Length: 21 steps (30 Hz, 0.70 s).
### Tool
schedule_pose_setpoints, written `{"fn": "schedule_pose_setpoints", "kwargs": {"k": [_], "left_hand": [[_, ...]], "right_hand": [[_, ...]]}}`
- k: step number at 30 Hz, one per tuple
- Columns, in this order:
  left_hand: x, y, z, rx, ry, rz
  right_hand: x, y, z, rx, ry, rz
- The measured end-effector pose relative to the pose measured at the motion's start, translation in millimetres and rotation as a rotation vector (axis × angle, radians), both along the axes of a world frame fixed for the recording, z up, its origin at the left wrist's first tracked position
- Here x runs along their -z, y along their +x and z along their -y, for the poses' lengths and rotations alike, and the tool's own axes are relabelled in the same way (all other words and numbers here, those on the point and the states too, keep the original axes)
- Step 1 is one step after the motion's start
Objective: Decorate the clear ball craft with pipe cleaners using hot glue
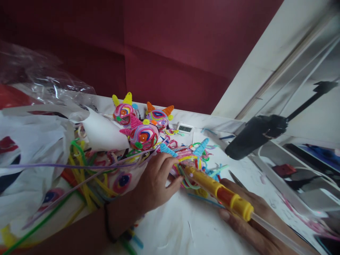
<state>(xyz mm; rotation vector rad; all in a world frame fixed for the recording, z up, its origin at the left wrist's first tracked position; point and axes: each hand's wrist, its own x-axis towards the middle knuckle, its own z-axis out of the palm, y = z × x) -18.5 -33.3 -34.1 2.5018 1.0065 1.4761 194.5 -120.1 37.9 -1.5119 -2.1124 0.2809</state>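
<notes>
My left hand [155,182] steadies a multicoloured pipe-cleaner animal head [187,153] with light blue ears, its thumb and fingers closed at the near left side. In my right hand [255,226] is a yellow hot glue gun [207,183], its handle hidden by the fingers. A translucent glue stick [276,232] sticks out of the rear of the gun. The nozzle points at the head's near surface, close to my left fingertips; whether it touches cannot be made out.
Behind stand finished-looking heads with pink ears [145,136], yellow ears [124,112] and orange ears [159,117]. Loose pipe cleaners [82,177] and white paper [103,131] crowd the left. A small digital display [185,128], a black tripod-like stand [247,138] and a white tray [276,170] are beyond.
</notes>
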Motion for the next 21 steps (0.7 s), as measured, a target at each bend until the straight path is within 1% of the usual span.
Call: {"fn": "schedule_pose_setpoints", "kwargs": {"k": [2,4,8,18,21], "left_hand": [[0.2,0.0,-0.2,-0.002,0.009,-0.003],[0.4,0.0,-0.5,-0.001,0.018,-0.005],[0.1,-0.3,-1.0,0.003,0.017,-0.011],[2.7,-0.4,-2.6,0.006,0.024,-0.016],[2.6,-0.1,-2.4,0.006,0.022,-0.016]], "right_hand": [[-1.0,0.5,-0.8,-0.039,-0.078,-0.063],[-1.7,0.6,-0.6,-0.028,-0.107,-0.096],[-1.7,1.4,0.5,-0.001,-0.111,-0.112],[6.5,7.6,5.3,-0.046,-0.078,-0.044],[6.2,7.6,6.3,-0.048,-0.052,-0.029]]}}
